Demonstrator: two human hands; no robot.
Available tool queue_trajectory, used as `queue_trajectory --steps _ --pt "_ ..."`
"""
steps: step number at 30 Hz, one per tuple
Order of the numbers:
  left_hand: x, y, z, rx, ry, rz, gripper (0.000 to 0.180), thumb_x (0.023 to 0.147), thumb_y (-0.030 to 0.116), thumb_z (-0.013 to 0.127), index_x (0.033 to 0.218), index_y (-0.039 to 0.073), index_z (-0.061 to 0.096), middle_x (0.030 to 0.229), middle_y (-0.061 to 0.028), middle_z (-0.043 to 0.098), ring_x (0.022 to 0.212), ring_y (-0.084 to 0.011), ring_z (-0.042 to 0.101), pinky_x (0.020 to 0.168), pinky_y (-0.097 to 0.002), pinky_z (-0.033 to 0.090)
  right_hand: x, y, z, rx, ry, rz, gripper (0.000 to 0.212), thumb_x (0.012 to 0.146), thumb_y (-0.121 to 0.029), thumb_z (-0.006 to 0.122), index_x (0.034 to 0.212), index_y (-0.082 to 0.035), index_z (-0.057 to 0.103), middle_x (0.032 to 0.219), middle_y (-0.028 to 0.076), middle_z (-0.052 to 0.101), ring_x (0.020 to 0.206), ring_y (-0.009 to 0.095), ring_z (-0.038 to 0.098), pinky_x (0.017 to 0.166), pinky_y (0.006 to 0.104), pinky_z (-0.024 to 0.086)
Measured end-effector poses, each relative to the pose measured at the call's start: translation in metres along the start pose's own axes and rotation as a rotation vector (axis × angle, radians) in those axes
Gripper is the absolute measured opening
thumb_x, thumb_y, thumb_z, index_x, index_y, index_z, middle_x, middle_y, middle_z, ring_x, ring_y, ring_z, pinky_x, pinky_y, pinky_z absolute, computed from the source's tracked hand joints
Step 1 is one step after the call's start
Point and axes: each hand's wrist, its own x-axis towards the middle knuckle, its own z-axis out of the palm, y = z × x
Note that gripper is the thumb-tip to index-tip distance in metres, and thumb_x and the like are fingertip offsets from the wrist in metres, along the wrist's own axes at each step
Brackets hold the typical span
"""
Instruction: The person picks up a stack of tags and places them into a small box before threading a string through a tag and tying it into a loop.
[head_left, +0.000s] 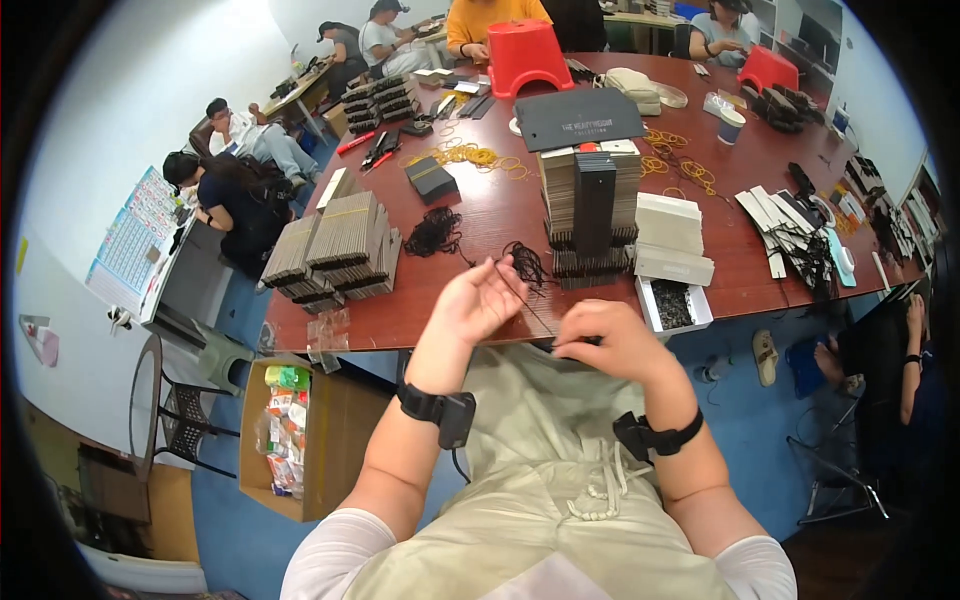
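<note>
A black cord (537,317) spans the hands at the table's (490,205) near edge: the right hand (622,342) pinches it, the left hand (478,305) half-curls against it (grip unclear). This piece seems unfinished; two cord tangles (433,233) lie loose, while card stacks (352,240) stand already piled.

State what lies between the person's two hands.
In the head view, a thin black cord spans the gap between the left hand and the right hand.
</note>
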Motion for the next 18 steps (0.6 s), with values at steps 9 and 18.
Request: queue_trajectory --steps 9,18 --pt "-0.007 0.004 0.026 0.468 -0.063 0.237 0.025 0.100 0.029 0.041 0.100 0.006 0.052 0.064 0.0042 0.034 0.053 -0.0065 0.028 0.045 -0.0200 0.024 -0.050 0.016 -0.040 0.793 0.322 0.554 0.005 0.080 0.001 0.064 0.082 0.003 0.067 0.081 0.009 0.067 0.072 0.013 0.061 0.066 0.0236 0.048" --pt "-0.026 -0.078 0.041 1.301 -0.163 0.093 0.037 0.100 0.033 0.041 0.094 0.001 0.059 0.063 0.0023 0.045 0.054 -0.0055 0.035 0.049 -0.0196 0.027 -0.012 0.002 0.009 0.865 0.355 0.655 0.022 0.086 -0.011 0.065 0.100 0.005 0.068 0.086 0.007 0.068 0.070 0.007 0.055 0.069 0.0207 0.044"
